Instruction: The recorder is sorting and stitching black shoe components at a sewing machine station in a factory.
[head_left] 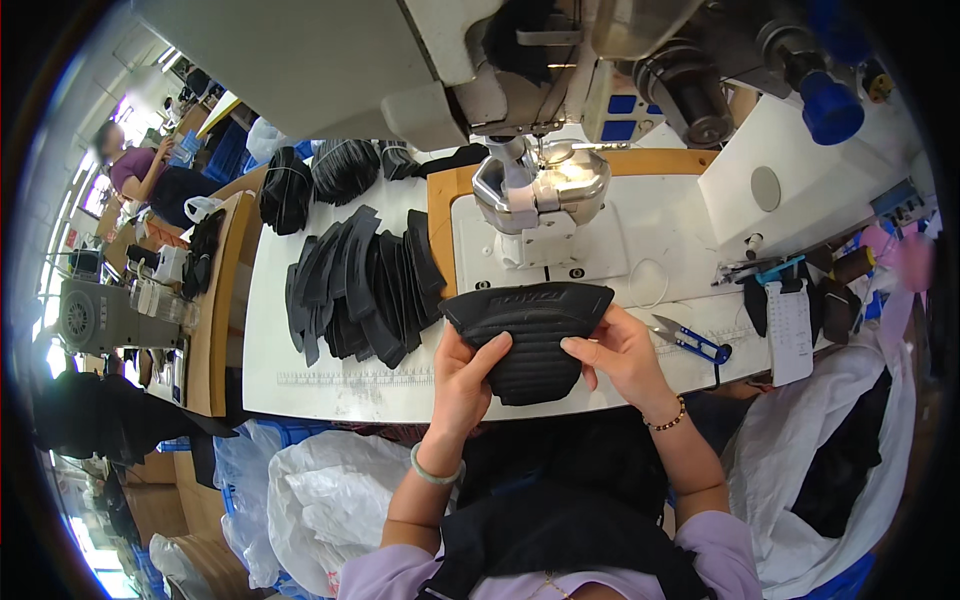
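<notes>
Between both hands I hold a black ribbed, padded fabric piece (530, 350), wide along its far edge and narrower toward me. My left hand (468, 372) grips its left side, thumb lying on the ribs. On the other side my right hand (622, 358) closes on its right edge, thumb on top. The piece is held over the front of the white table (340, 395), just this side of a sewing machine's shiny metal head (540, 190). To the left lies a fanned pile of black fabric strips (365, 285).
Blue-handled thread snips (695, 342) lie right of my right hand. Bundled black pieces (347, 170) stand at the back left. A white tag card (790, 330) hangs at the right. White plastic bags (335, 500) sit below the table edge. Another person (150, 175) stands far left.
</notes>
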